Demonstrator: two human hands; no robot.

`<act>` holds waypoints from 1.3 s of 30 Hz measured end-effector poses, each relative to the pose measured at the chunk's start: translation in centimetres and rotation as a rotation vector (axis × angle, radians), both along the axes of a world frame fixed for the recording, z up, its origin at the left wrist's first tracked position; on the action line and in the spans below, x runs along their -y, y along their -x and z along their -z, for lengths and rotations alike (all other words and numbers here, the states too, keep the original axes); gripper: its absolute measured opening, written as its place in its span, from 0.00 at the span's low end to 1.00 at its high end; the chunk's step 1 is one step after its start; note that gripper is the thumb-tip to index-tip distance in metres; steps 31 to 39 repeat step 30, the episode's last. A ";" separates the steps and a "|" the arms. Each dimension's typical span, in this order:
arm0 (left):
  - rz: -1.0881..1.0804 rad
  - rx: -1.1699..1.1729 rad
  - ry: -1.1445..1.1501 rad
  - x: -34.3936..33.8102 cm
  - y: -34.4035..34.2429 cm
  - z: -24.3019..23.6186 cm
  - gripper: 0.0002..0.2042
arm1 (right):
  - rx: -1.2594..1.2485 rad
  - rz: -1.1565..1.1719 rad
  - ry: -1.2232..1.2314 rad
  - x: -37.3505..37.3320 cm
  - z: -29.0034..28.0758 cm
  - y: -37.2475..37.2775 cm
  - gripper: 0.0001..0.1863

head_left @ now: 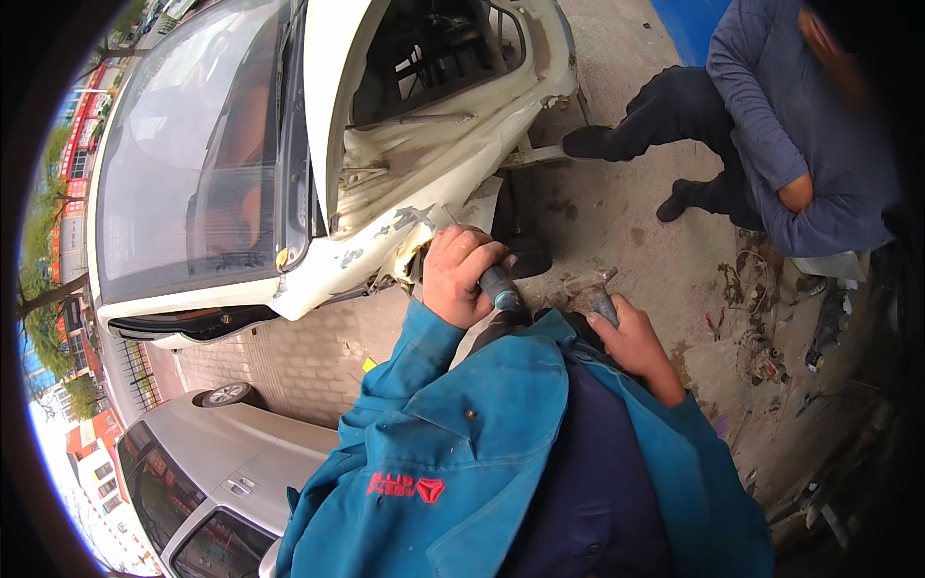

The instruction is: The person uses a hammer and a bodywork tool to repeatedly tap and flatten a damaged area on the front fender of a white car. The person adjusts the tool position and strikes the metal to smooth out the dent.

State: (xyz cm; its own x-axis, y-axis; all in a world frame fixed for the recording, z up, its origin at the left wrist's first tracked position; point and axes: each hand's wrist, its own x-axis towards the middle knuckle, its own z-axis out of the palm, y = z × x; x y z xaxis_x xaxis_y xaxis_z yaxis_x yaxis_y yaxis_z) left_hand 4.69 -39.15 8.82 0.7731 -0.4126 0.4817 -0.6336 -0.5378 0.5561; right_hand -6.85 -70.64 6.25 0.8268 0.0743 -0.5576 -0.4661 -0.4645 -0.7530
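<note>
White damaged car panel [414,207] hides the tool's [499,287] tip; left hand [461,275] wraps its grey handle. Right hand [631,337] clasps a blurred metal object [590,285], half hidden.

White car [241,144] (teal sleeves [424,366])

There is one view only, from a wide fisheye camera on the person's head, looking steeply down and close over the teal jacket [462,462]. It faces the white car [289,173] at eleven o'clock; edges bend toward the dark rim.
</note>
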 end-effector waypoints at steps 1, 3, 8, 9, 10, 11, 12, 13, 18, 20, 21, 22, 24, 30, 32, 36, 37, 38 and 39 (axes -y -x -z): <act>-0.059 0.005 -0.022 0.2 0.2 -0.3 0.11 | -0.001 -0.004 0.011 0.4 0.4 0.1 0.24; -0.186 0.001 -0.122 0.3 0.7 -1.0 0.10 | 0.032 0.002 -0.017 1.2 1.2 0.3 0.25; -0.262 -0.064 -0.328 1.1 1.8 -1.4 0.10 | 0.018 0.011 -0.016 3.1 3.1 1.3 0.26; -0.236 -0.074 -0.370 1.3 1.8 -1.3 0.10 | 0.022 0.023 -0.024 3.3 3.4 1.5 0.27; -0.159 -0.082 -0.390 1.7 1.7 -1.2 0.10 | 0.009 0.030 -0.009 3.6 3.6 1.7 0.27; -0.095 -0.123 -0.321 2.5 1.6 -0.9 0.11 | 0.028 0.038 -0.032 3.9 3.7 1.9 0.27; -0.057 -0.113 -0.328 3.2 1.3 -0.6 0.11 | 0.028 0.044 -0.031 4.2 3.9 2.1 0.27; -0.017 -0.110 -0.326 3.9 1.0 -0.2 0.11 | 0.015 0.050 -0.015 4.5 4.0 2.4 0.27; 0.115 -0.095 -0.250 6.8 -2.2 1.5 0.10 | 0.036 0.102 -0.039 5.6 4.4 3.9 0.27; 0.199 -0.141 -0.220 7.6 -3.1 2.2 0.09 | 0.058 0.125 -0.036 5.9 4.6 4.5 0.25; 0.218 -0.142 -0.281 7.9 -3.3 2.5 0.09 | 0.092 0.142 -0.036 5.8 4.7 4.8 0.23; 0.239 -0.140 -0.341 8.3 -3.5 2.9 0.08 | 0.129 0.162 -0.034 5.7 4.8 4.9 0.21; 0.267 -0.087 -0.462 8.9 -4.1 3.5 0.09 | 0.070 0.174 -0.020 5.7 4.6 5.4 0.25; 0.357 -0.003 -0.681 9.2 -6.6 5.5 0.07 | -0.021 0.305 -0.035 4.5 3.9 7.0 0.27; 0.357 -0.003 -0.681 9.2 -6.6 5.5 0.07 | -0.021 0.305 -0.035 4.5 3.9 7.0 0.27; 0.357 -0.003 -0.681 9.2 -6.6 5.5 0.07 | -0.021 0.305 -0.035 4.5 3.9 7.0 0.27; 0.357 -0.003 -0.681 9.2 -6.6 5.5 0.07 | -0.021 0.305 -0.035 4.5 3.9 7.0 0.27; 0.357 -0.003 -0.681 9.2 -6.6 5.5 0.07 | -0.021 0.305 -0.035 4.5 3.9 7.0 0.27; 0.357 -0.003 -0.681 9.2 -6.6 5.5 0.07 | -0.021 0.305 -0.035 4.5 3.9 7.0 0.27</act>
